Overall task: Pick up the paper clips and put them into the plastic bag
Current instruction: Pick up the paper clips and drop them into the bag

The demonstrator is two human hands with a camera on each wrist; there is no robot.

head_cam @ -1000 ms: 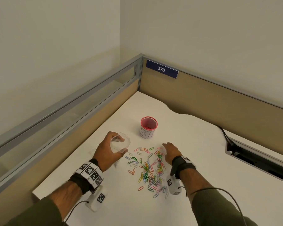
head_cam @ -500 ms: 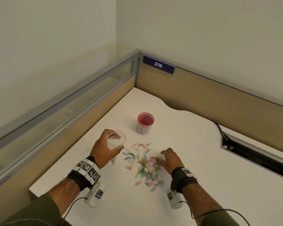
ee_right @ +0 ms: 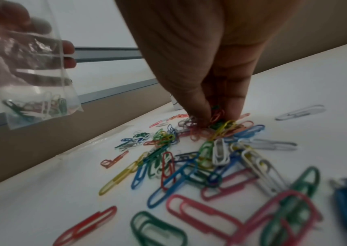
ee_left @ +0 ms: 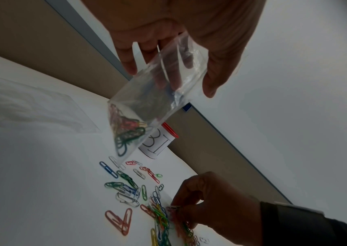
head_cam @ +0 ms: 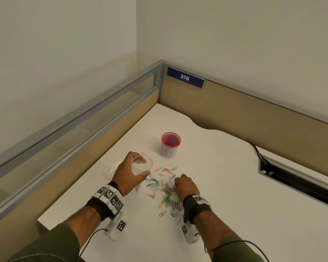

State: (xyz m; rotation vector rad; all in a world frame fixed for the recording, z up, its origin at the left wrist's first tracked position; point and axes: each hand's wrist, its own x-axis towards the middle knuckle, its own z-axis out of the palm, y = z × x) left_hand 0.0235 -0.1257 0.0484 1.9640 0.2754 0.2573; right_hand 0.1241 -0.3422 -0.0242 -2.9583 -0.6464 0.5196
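Several coloured paper clips point(head_cam: 167, 195) lie scattered in a heap on the white desk point(head_cam: 225, 186). My left hand point(head_cam: 130, 174) holds a small clear plastic bag point(head_cam: 141, 166) above the desk, left of the heap, mouth up. A few clips point(ee_left: 126, 133) sit in the bag's bottom corner point(ee_right: 41, 106). My right hand point(head_cam: 178, 183) is down on the heap. Its thumb and fingertips point(ee_right: 218, 116) pinch a small bunch of clips that still touches the desk. The left wrist view shows the same pinch from the side point(ee_left: 174, 208).
A pink-rimmed white cup point(head_cam: 170, 144) stands just behind the clips. A second flat plastic bag point(head_cam: 112, 168) lies on the desk under my left hand. Partition walls close the left and back edges. A cable slot point(head_cam: 292, 178) opens at the right.
My right hand has moved left and nearer into the heap, and its fingers have closed on some clips. The left hand still holds the bag in the same place.
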